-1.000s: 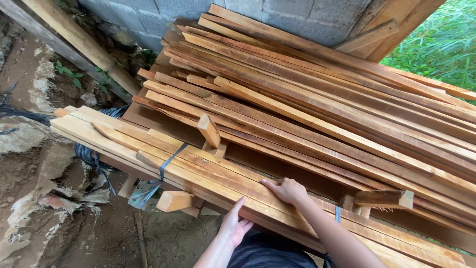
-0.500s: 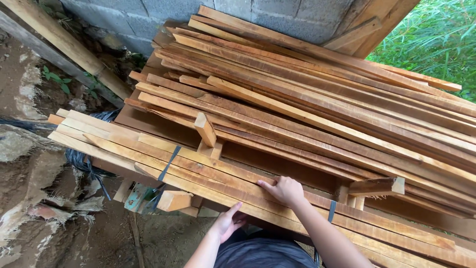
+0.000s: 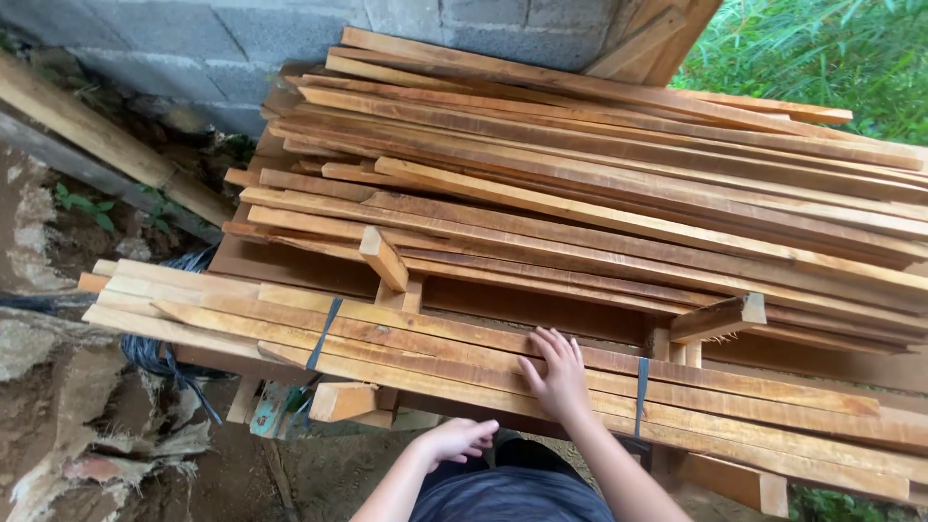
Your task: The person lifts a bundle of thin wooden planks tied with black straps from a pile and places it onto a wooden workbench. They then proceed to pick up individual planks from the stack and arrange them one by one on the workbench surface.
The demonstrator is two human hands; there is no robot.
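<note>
Since a moment ago the right hand (image 3: 558, 375) has slid a little farther up the strapped bundle of planks (image 3: 464, 353), so its fingers now lie across the upper boards rather than near the front edge, and the view has drawn closer to the stack; it looks as though the person is feeling for a purchase on the bundle rather than lifting it yet. The right hand lies flat, fingers spread and pressed palm-down on the top board, gripping nothing. The left hand (image 3: 456, 440) hangs lower, just under the bundle's near edge, fingers loosely curled and half open; whether it touches the underside I cannot tell. The bundle runs left and right beneath the right hand, bound by a dark strap (image 3: 325, 333) well to that hand's left and a second strap (image 3: 641, 394) just to its right. Beyond the fingertips, short wooden spacer blocks (image 3: 385, 259) stand between the bundle and the large loose pile of planks (image 3: 619, 193), which leans back toward a grey block wall (image 3: 242, 39).
</note>
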